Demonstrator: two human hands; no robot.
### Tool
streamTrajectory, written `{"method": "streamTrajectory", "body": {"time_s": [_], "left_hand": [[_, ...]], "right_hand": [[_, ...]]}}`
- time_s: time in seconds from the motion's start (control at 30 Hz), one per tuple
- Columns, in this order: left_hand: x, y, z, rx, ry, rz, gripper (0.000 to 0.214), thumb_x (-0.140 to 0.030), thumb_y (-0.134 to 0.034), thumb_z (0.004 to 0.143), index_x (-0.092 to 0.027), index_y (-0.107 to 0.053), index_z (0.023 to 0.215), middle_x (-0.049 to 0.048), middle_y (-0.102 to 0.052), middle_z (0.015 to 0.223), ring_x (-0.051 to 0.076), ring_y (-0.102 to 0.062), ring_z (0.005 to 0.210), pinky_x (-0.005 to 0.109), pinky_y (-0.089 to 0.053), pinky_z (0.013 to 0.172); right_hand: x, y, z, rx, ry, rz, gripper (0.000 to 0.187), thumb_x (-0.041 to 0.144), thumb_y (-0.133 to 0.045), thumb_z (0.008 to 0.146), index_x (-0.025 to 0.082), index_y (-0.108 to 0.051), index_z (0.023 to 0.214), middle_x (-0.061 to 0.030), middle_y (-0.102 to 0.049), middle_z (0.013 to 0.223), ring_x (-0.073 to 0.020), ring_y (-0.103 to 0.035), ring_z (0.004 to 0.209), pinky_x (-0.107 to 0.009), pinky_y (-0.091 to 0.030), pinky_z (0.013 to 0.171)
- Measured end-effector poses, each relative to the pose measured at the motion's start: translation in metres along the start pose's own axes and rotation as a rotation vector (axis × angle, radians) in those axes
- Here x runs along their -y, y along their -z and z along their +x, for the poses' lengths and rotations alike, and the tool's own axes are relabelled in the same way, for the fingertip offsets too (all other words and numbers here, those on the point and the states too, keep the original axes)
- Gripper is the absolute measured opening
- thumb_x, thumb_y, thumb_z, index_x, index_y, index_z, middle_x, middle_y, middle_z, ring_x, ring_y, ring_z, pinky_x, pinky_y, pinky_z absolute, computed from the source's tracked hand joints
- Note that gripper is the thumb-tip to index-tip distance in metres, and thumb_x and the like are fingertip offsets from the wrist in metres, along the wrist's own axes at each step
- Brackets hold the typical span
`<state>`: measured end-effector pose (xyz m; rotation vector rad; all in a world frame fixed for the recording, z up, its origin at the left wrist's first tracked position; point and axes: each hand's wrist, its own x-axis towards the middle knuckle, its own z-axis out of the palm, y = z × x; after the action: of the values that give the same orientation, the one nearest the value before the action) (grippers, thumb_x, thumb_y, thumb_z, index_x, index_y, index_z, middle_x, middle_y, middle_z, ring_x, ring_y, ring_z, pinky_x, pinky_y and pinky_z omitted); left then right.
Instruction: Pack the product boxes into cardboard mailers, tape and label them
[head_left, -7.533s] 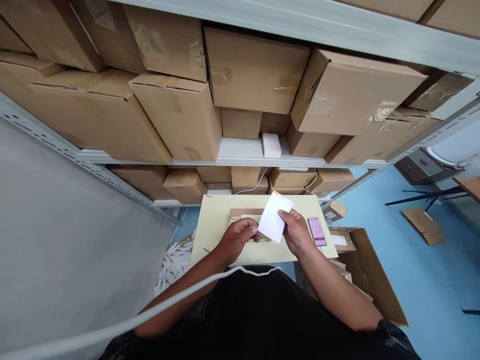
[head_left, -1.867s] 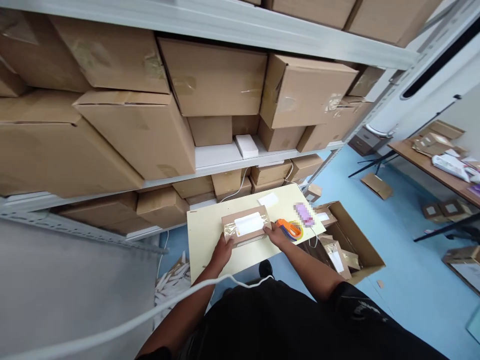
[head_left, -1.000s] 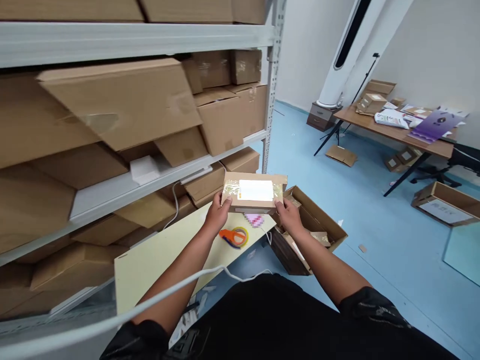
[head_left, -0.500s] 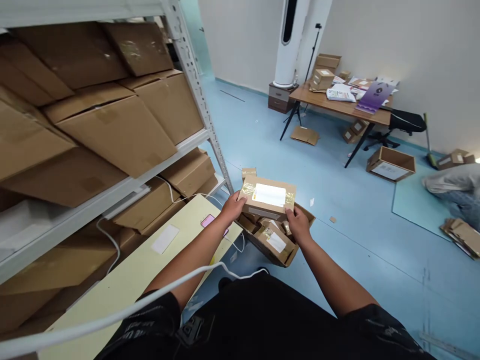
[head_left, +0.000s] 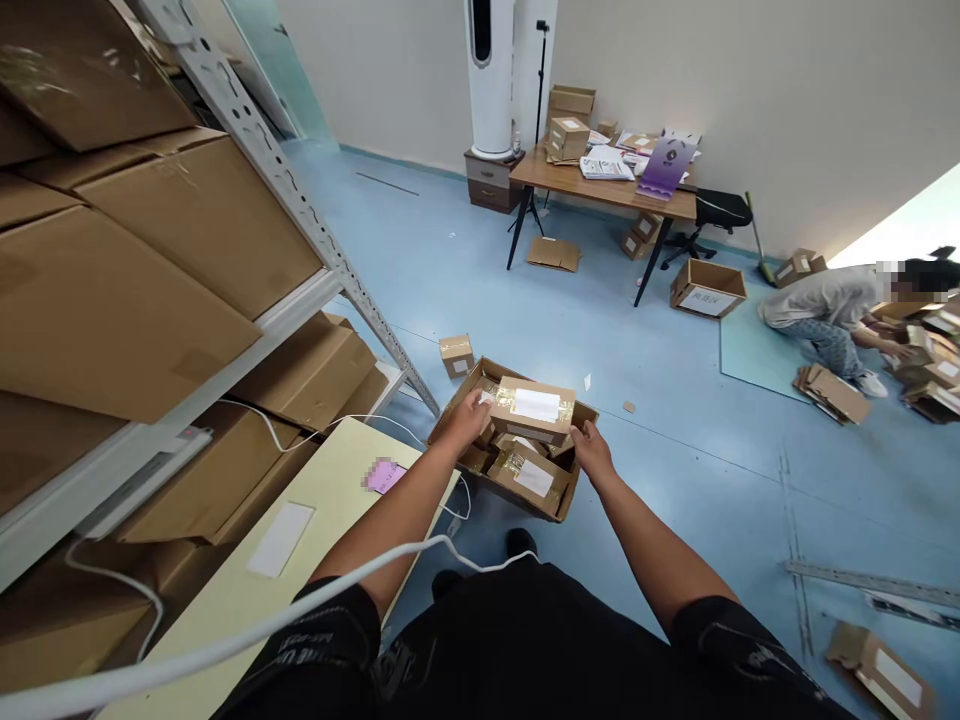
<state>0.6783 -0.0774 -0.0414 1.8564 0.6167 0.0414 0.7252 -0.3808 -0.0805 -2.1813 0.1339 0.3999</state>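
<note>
A small taped cardboard parcel (head_left: 533, 409) with a white label on top is gripped at both ends. My left hand (head_left: 470, 414) holds its left end and my right hand (head_left: 592, 446) holds its right end. The parcel hovers just above an open cardboard carton (head_left: 562, 494) on the blue floor. Inside the carton lie other small labelled parcels (head_left: 529, 476).
A yellow table (head_left: 300, 540) with a phone (head_left: 383, 475) and a white label (head_left: 280, 539) is at my left, before metal shelving (head_left: 247, 130) full of cartons. A small box (head_left: 457, 354) lies on the floor. A wooden desk (head_left: 600, 185) stands far off; another person (head_left: 840, 305) crouches at right.
I have turned right from the yellow table, carrying the labelled parcel with both hands. It has come down from above the table to just over the open carton on the floor.
</note>
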Motion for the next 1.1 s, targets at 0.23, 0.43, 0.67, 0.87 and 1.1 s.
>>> {"method": "streamTrajectory", "body": {"time_s": [0.23, 0.43, 0.67, 0.87, 1.1], "left_hand": [[0.041, 0.047, -0.065, -0.027, 0.047, -0.042, 0.046, -0.050, -0.069, 0.082, -0.019, -0.075, 0.115, 0.0113, -0.077, 0.116, 0.030, -0.071, 0.111, 0.044, -0.054, 0.101], [0.065, 0.091, -0.139, -0.242, 0.159, -0.166, 0.050, -0.058, -0.067, 0.080, -0.018, -0.073, 0.111, 0.0102, -0.077, 0.110, 0.027, -0.073, 0.101, 0.040, -0.058, 0.088], [0.091, 0.105, -0.225, -0.556, 0.285, -0.205, 0.047, -0.058, -0.068, 0.078, -0.020, -0.073, 0.106, 0.0095, -0.078, 0.110, 0.028, -0.073, 0.103, 0.041, -0.058, 0.091], [0.121, 0.109, -0.308, -0.785, 0.335, -0.287, 0.048, -0.057, -0.066, 0.079, -0.019, -0.073, 0.107, 0.0106, -0.078, 0.109, 0.028, -0.073, 0.102, 0.042, -0.058, 0.091], [0.156, 0.115, -0.407, -0.991, 0.387, -0.355, 0.047, -0.055, -0.063, 0.082, -0.019, -0.071, 0.110, 0.0093, -0.076, 0.110, 0.025, -0.072, 0.104, 0.039, -0.059, 0.091]], "right_hand": [[-0.066, 0.005, -0.023, 0.139, -0.071, -0.099, 0.043, 0.053, -0.057, 0.082, 0.020, -0.074, 0.104, -0.0093, -0.078, 0.104, -0.0290, -0.072, 0.102, -0.038, -0.053, 0.089], [-0.077, -0.002, -0.028, 0.290, -0.002, -0.150, 0.031, 0.047, -0.056, 0.079, 0.023, -0.074, 0.081, -0.0035, -0.074, 0.074, -0.0249, -0.071, 0.079, -0.033, -0.052, 0.074], [-0.046, -0.054, -0.005, 0.544, 0.189, -0.251, 0.033, 0.050, -0.057, 0.079, 0.023, -0.076, 0.086, -0.0051, -0.077, 0.081, -0.0272, -0.072, 0.085, -0.035, -0.052, 0.079], [0.002, -0.107, -0.020, 0.700, 0.450, -0.288, 0.036, 0.052, -0.053, 0.081, 0.023, -0.074, 0.086, -0.0061, -0.078, 0.088, -0.0286, -0.072, 0.091, -0.037, -0.052, 0.084], [0.037, -0.147, -0.083, 0.835, 0.599, -0.260, 0.042, 0.055, -0.054, 0.082, 0.022, -0.074, 0.094, -0.0094, -0.079, 0.098, -0.0312, -0.073, 0.097, -0.039, -0.053, 0.088]]}}
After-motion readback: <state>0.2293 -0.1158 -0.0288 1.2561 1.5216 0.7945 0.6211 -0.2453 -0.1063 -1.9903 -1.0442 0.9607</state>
